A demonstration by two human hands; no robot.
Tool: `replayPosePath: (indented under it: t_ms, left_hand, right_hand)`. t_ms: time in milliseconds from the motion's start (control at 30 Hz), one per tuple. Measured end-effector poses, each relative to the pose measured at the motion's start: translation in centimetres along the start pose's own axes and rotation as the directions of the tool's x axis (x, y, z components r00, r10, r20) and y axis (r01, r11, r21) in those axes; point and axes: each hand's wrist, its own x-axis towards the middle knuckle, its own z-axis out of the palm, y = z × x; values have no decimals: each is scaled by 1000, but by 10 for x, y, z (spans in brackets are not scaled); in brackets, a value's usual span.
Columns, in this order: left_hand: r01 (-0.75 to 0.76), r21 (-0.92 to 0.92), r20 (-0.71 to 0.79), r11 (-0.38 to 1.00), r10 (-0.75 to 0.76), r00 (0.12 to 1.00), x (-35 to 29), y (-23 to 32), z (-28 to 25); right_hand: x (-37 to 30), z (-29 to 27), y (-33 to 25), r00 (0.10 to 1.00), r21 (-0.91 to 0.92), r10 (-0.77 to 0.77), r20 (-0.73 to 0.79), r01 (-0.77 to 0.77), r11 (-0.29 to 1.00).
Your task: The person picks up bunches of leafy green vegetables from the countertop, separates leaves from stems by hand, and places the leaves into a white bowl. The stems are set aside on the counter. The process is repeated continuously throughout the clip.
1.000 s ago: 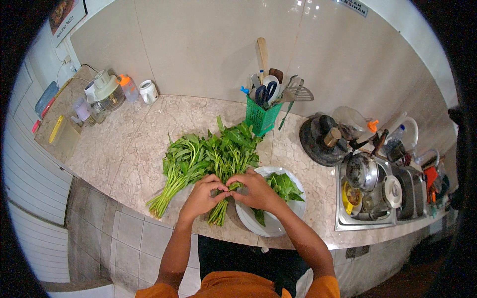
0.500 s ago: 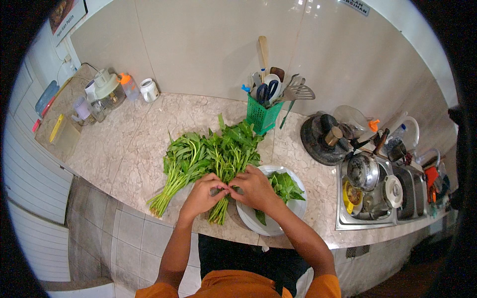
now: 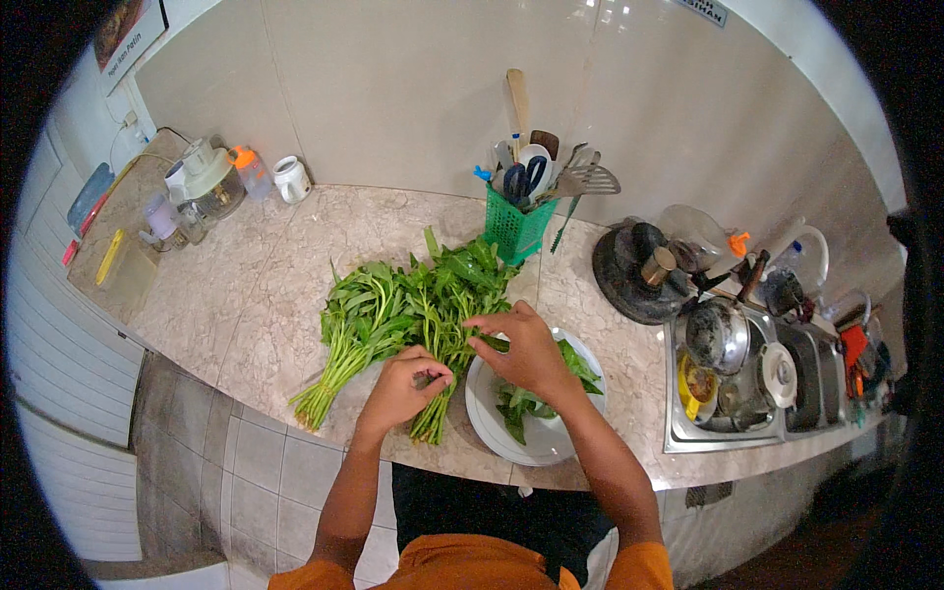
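Observation:
Two bunches of leafy greens with long stems, like water spinach, lie side by side on the counter: a left bunch (image 3: pixel 359 339) and a right bunch (image 3: pixel 457 285). My left hand (image 3: pixel 401 391) is closed in a pinch over the stems between them; what it pinches, if anything, is too small to make out. Above the left rim of a white plate (image 3: pixel 482 428), my right hand (image 3: pixel 526 352) has thumb and fingers apart, with some green showing between them. Picked leaves (image 3: pixel 516 405) lie on the plate, partly hidden by that hand and forearm.
Behind the greens stands a green utensil basket (image 3: pixel 516 231). A dark stone mortar (image 3: pixel 634 275) sits right of the plate, beside a steel sink (image 3: pixel 678 433) with pots and a yellow bowl (image 3: pixel 698 388). At the back left are a white mug (image 3: pixel 292 180) and a food processor (image 3: pixel 214 182).
My hands have parted. The right one moved up and right toward the plate and its fingers opened; the left stayed nearly in place. More leaves now show near the plate's middle.

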Motion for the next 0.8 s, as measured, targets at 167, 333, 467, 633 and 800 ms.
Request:
replayPosePath:
  t_ms: [167, 333, 467, 633, 800]
  left_hand:
    - [71, 11, -12, 997, -71, 997, 2, 0, -1]
    - [20, 41, -56, 999, -17, 998, 6, -4, 2]
    - [52, 17, -133, 999, -49, 990, 11, -2, 7]
    - [52, 95, -219, 994, -30, 975, 19, 2, 13]
    - [32, 197, -263, 980, 21, 964, 25, -3, 19]
  right_hand:
    - [1, -29, 1, 967, 67, 172, 189, -187, 980]
    - [-14, -42, 9, 944, -20, 90, 316, -88, 996]
    - [-25, -47, 12, 926, -47, -42, 376, 65, 997]
    - [-30, -46, 8, 918, -60, -41, 393, 70, 996]
    - [-29, -45, 6, 928, -53, -30, 371, 53, 997]
